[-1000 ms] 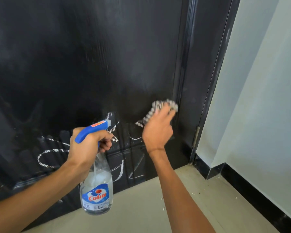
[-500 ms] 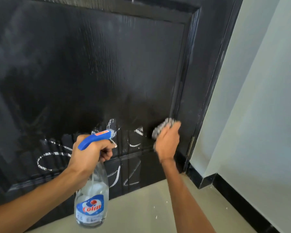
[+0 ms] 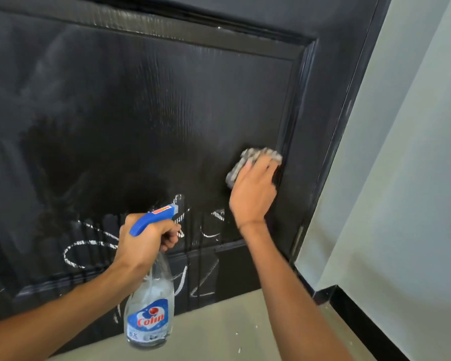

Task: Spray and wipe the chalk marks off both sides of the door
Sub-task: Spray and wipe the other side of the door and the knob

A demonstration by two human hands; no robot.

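Door (image 3: 146, 121): black, panelled, wood-grain face; upper panel dark and streaky-wet, with a faint haze in places.
Chalk marks (image 3: 89, 246): white loops and strokes across the foot of the panel and the bottom rail below it, left of and under the wiping hand; runs of liquid streak down through them.
Right hand (image 3: 254, 188): grip pressed flat over a grey cloth (image 3: 255, 155), holding it against the door just beside the raised moulding at the panel's right edge.
Left hand (image 3: 146, 238): grip clenched round the neck of the spray bottle (image 3: 150, 308), finger at the trigger, blue nozzle aimed at the marks; bottle hangs clear of the floor (image 3: 219, 332).
Step in hand: wiping the sprayed panel, judged from the cloth on wet wood.
Doing it well: work downward in overlapping strokes so dirty runs fall onto unwiped area; keep the palm flat for even pressure; run a cloth edge along the moulding groove, where chalk is likely to lodge.
Cloth care: turn to a clean face once it greys, or it may smear a haze.
Remaining: lower marks on this face; the other side is not in view.
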